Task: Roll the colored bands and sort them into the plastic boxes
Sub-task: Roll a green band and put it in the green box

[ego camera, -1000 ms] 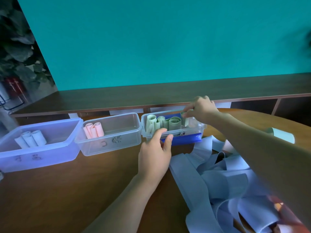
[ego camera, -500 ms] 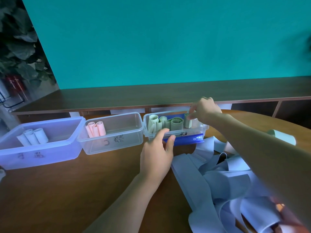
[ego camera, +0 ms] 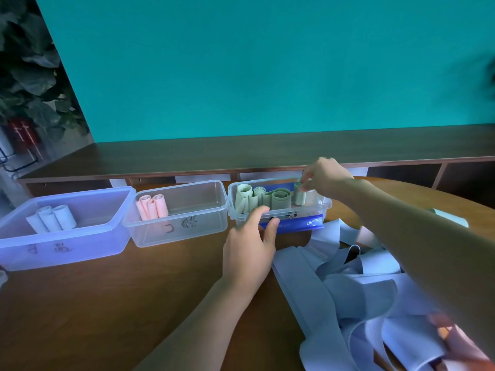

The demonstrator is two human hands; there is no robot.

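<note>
Three clear plastic boxes stand in a row on the wooden table. The right box [ego camera: 325,203] holds several green rolls [ego camera: 280,199] over a blue lid [ego camera: 294,224]. My right hand [ego camera: 325,178] pinches a green roll [ego camera: 299,195] standing upright inside that box at its right end. My left hand [ego camera: 249,247] grips the box's front wall, thumb on the rim. The middle box [ego camera: 198,223] holds pink rolls [ego camera: 152,207]. The left box [ego camera: 80,236] holds pale blue rolls [ego camera: 52,218].
A heap of loose pale blue bands [ego camera: 359,290] covers the table at the right, with pink bands [ego camera: 452,341] at the lower right corner. A green roll [ego camera: 450,216] lies behind my right arm. A dark shelf [ego camera: 241,153] runs behind the boxes.
My right hand has lowered the green roll into the right box, and it now stands upright at the box's right end. My left hand stays on the box front.
</note>
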